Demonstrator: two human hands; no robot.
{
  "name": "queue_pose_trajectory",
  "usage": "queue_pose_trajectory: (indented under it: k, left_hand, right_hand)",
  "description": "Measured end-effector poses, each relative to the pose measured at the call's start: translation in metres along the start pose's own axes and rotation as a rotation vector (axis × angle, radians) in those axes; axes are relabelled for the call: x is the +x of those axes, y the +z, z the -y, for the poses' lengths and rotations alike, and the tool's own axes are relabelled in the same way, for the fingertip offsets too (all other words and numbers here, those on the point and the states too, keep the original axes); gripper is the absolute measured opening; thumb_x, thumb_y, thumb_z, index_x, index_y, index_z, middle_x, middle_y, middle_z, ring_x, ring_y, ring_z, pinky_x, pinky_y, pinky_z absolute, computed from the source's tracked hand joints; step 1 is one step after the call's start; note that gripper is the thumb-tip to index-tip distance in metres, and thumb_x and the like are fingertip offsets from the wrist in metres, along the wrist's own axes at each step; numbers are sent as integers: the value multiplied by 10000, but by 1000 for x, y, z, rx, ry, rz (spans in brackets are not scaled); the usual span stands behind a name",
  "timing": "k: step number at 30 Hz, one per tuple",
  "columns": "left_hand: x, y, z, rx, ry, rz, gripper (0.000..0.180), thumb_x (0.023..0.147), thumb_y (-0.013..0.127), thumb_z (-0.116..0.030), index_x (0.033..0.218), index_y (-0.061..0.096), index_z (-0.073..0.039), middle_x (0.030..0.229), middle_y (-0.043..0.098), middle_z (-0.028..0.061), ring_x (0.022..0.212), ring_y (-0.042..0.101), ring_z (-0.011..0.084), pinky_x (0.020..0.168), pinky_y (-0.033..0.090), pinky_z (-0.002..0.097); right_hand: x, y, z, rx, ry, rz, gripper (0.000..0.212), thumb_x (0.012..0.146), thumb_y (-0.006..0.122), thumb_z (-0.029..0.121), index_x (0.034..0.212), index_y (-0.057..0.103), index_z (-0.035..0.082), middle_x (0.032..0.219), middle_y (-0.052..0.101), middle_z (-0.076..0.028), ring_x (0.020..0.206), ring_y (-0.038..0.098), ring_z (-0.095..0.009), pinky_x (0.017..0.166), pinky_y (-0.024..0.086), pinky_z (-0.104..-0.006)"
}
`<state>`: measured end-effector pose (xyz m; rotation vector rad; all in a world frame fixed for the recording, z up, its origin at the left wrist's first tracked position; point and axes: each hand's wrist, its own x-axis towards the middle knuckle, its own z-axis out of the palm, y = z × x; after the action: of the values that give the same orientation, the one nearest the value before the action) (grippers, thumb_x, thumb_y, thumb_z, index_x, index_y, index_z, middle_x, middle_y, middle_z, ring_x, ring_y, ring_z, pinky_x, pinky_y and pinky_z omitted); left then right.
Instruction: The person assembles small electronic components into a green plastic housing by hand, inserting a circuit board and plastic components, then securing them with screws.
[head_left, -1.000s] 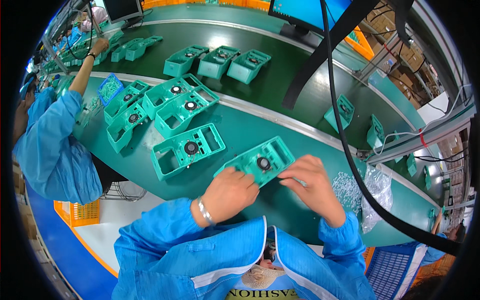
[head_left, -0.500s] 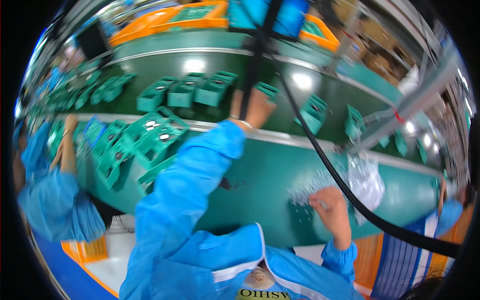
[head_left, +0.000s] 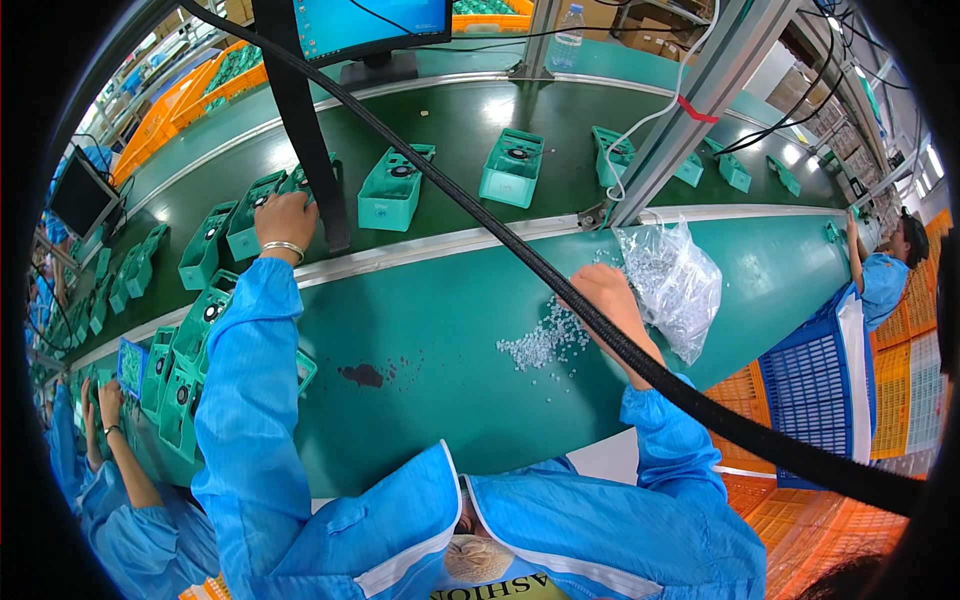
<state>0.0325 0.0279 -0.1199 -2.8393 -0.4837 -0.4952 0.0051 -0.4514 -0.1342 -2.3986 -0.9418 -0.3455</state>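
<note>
My left hand (head_left: 285, 222) reaches over the rail onto the dark green belt, its fingers bent over the near end of a green plastic housing (head_left: 297, 180) that has a round black part inside. The fingertips are partly hidden. My right hand (head_left: 605, 297) is closed, low over the bench beside a scattered pile of small translucent pieces (head_left: 545, 340). Its fingertips are turned away, so I cannot make out what they hold. Touching or just behind that hand lies a clear plastic bag (head_left: 680, 285) of similar pieces.
More green housings (head_left: 395, 190) stand along the belt, and several lie stacked (head_left: 185, 385) at left. Dark bits (head_left: 362, 375) lie on the bench. A metal post (head_left: 690, 115), a black upright (head_left: 305, 130) and a black cable (head_left: 560, 285) cross the view. Co-workers sit at both sides.
The view has swung, so the belt, pile and bag appear shifted. My left hand remains at a housing on the belt. My right hand has moved from the pile's near edge toward the bag.
</note>
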Motion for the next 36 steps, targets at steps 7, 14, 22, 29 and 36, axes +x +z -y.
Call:
queue_pose_trajectory:
  k: [7, 14, 22, 29, 36]
  left_hand:
    - [-31, -47, 6, -244, 154, -168, 220, 896, 684, -314, 886, 737, -101, 910, 710, 100, 965, 662, 349, 787, 544, 486]
    - [-120, -132, -15, -411, 344, -178, 192, 841, 750, -187, 872, 677, -12, 856, 650, 145, 858, 617, 375, 739, 510, 458]
    - [-215, -171, -42, -545, 453, -32, 191, 710, 774, -99, 793, 627, -11, 795, 607, 141, 762, 579, 371, 656, 473, 463]
    - [-272, -154, -44, -541, 419, -23, 203, 673, 795, -123, 757, 620, -63, 768, 607, 87, 751, 596, 310, 620, 483, 427]
    - [-307, -143, -48, -560, 420, -44, 168, 751, 759, -221, 757, 612, -138, 780, 560, 7, 827, 593, 213, 612, 442, 349]
  right_hand:
    - [8, 16, 2, -105, -17, 24, 55, 771, 777, 105, 807, 738, 117, 837, 641, -16, 902, 594, -248, 825, 446, -393]
    - [6, 21, 1, -45, -29, 10, 59, 758, 788, 112, 798, 746, 121, 830, 650, -11, 906, 596, -248, 831, 445, -402]
    - [5, 17, 4, -117, -69, 20, 63, 758, 782, 101, 808, 754, 127, 839, 646, -14, 912, 593, -244, 838, 440, -393]
    - [10, 17, 18, -134, -142, -6, 28, 750, 713, 103, 767, 698, 119, 802, 604, -22, 894, 581, -250, 833, 439, -392]
    - [12, 16, 18, -296, -240, 12, 43, 748, 658, 82, 758, 669, 123, 800, 590, -42, 852, 578, -265, 815, 436, -411]
